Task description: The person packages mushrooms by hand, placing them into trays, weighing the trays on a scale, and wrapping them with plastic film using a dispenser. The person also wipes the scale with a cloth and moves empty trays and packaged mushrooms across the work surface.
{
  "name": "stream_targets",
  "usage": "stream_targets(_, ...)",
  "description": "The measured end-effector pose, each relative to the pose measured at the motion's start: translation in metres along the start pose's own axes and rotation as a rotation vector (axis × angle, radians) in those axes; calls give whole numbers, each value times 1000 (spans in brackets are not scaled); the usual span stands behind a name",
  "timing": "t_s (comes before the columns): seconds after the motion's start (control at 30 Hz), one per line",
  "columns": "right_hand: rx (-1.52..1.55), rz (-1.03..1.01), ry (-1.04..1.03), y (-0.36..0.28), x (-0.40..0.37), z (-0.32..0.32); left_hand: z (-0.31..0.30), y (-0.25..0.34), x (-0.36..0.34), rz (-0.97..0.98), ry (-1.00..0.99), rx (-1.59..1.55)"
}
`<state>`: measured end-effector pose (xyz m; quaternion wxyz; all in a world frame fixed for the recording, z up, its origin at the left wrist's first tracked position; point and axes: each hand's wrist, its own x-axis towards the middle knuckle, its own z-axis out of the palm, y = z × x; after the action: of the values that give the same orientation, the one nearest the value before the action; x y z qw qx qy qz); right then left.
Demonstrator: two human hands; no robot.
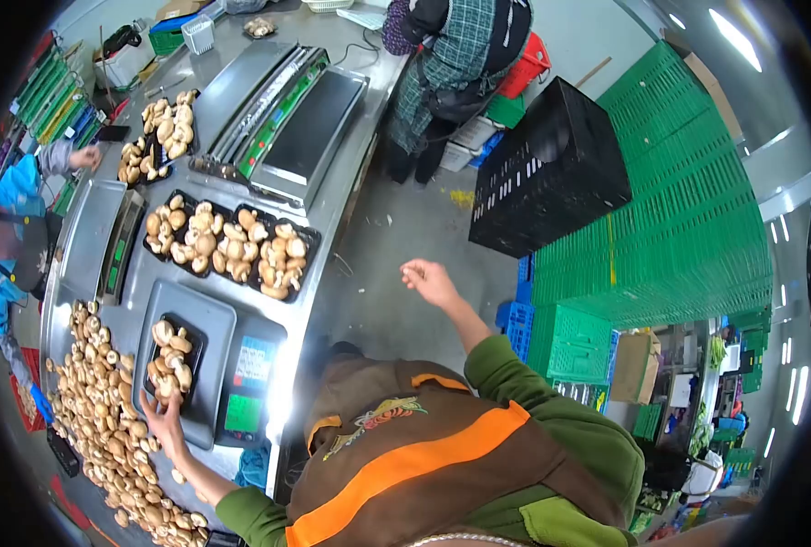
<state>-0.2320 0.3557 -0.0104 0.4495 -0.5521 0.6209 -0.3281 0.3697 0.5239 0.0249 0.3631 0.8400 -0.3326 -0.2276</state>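
My left hand (165, 421) is at the lower end of a black tray (197, 345) of brown mushrooms (170, 360), its fingers against a mushroom there. The tray rests on the grey pan (226, 333) of a scale with a lit green display (243, 413). A large pile of loose mushrooms (104, 410) lies beside the scale. Held out over the floor, away from the table, my right hand (430, 281) has its fingers curled together; whether anything small is between them cannot be made out.
Filled mushroom trays (232, 246) stand beyond the scale, near a wrapping machine (278, 118). One person (22, 228) is across the table; another (451, 64) stands at its far end. A black crate (551, 173) and stacked green crates (670, 201) are on the right.
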Motion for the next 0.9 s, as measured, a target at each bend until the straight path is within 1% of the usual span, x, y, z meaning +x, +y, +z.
stream_targets(0.03,9,34,-29,4,9,0,-5,8,-3,2,-29,100)
stream_targets(0.07,8,22,-30,5,19,0,-10,43,-15,60,51,296)
stream_targets(0.1,26,70,-75,4,31,-1,-17,81,-28,117,133,488)
stream_targets(0.13,38,118,-122,1,48,-4,-19,102,-24,-28,246,509)
stream_targets(0.17,25,100,-129,-3,69,-8,-25,103,-10,28,393,565)
stream_targets(0.23,84,114,-168,-17,119,-15,-15,130,13,106,539,220)
stream_targets(0.27,58,95,-186,-30,148,-18,5,155,20,168,540,-34)
stream_targets(0.3,123,72,-149,-49,178,-19,29,184,33,231,535,-289)
stream_targets(0.33,188,49,-109,-67,206,-19,56,198,55,327,499,-398)
stream_targets(0.37,160,34,-114,-83,233,-19,83,215,72,249,488,-398)
stream_targets(0.4,172,-7,-117,-99,258,-18,115,217,106,226,423,-499)
stream_targets(0.43,174,-53,-120,-119,287,-22,148,231,130,111,325,-692)
stream_targets(0.47,214,-122,-168,-138,313,-23,180,250,152,27,281,-846)
stream_targets(0.5,258,-160,-215,-149,323,-26,206,246,187,-87,157,-1012)
stream_targets(0.53,78,-199,-238,-171,335,-32,225,262,210,-179,130,-1119)
stream_targets(0.57,79,-231,-270,-173,353,-35,251,253,244,-251,162,-1178)
stream_targets(0.63,144,-106,-268,-184,372,-39,285,251,291,-384,241,-1065)
stream_targets(0.67,150,-76,-267,-183,377,-39,305,227,318,-333,270,-1100)
stream_targets(0.7,125,-40,-265,-182,383,-38,314,230,327,-350,384,-1028)
stream_targets(0.77,100,-7,-239,-182,399,-35,318,220,344,-335,353,-790)
stream_targets(0.8,69,-28,-298,-180,405,-29,313,251,334,-452,461,-660)
stream_targets(0.83,34,-48,-337,-179,412,-27,318,221,348,-313,431,-657)
stream_targets(0.87,-46,-110,-385,-181,419,-26,317,207,356,-270,412,-599)
stream_targets(0.9,-128,-172,-435,-187,430,-23,299,279,326,-299,457,-123)
